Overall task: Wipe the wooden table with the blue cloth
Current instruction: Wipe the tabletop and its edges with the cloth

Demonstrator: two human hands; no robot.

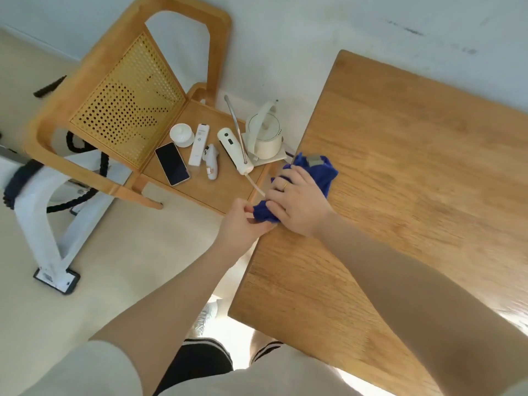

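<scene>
Frame centre: right hand (pixel 297 200) lies flat on the blue cloth (pixel 320 174) at the wooden table (pixel 400 181) edge; left hand (pixel 245 221) pinches its corner. Gathering step; next, probably sweeping strokes across the tabletop.

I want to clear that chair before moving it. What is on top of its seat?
On the chair seat: a phone, white remote, small controller, handheld device, round white dish and kettle on its base. Anything beneath them is hidden.

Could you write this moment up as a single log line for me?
stage: wiping at table edge | right hand: on blue cloth | left hand: pinching cloth end | wooden table: otherwise bare | chair: holds small items
</scene>
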